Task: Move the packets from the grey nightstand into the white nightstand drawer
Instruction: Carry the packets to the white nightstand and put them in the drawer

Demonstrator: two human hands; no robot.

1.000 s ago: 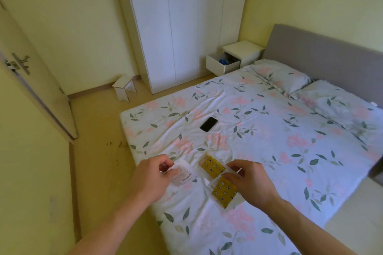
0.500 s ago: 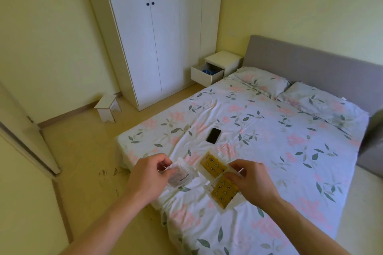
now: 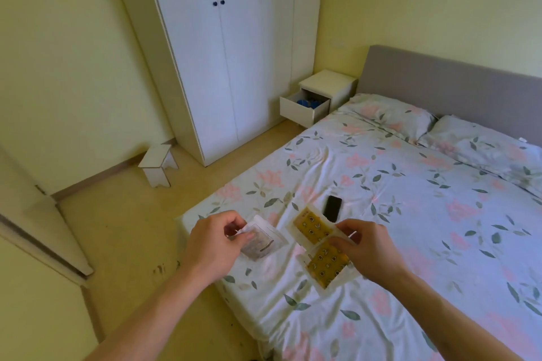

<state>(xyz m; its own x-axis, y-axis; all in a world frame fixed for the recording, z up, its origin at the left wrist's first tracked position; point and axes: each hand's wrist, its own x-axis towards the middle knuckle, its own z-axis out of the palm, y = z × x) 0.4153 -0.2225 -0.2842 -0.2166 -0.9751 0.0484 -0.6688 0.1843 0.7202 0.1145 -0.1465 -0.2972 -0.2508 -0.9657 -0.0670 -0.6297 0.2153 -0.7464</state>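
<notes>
Carrying them high over the bed, the left hand [image 3: 212,243] pinched one clear packet [image 3: 262,242] and the right hand [image 3: 362,246] pinched two yellow packets [image 3: 321,246], so a tight, level hold was best until the far open white nightstand drawer [image 3: 305,108].

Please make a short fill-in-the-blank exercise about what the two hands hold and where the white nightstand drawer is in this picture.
1. The right hand pinches two ____ packets.
2. The left hand holds one pale packet above the ____ of the bed.
3. The white nightstand drawer stands ____.
4. A black ____ lies on the bedspread beyond the packets.

Missing words: yellow; corner; open; phone
</notes>
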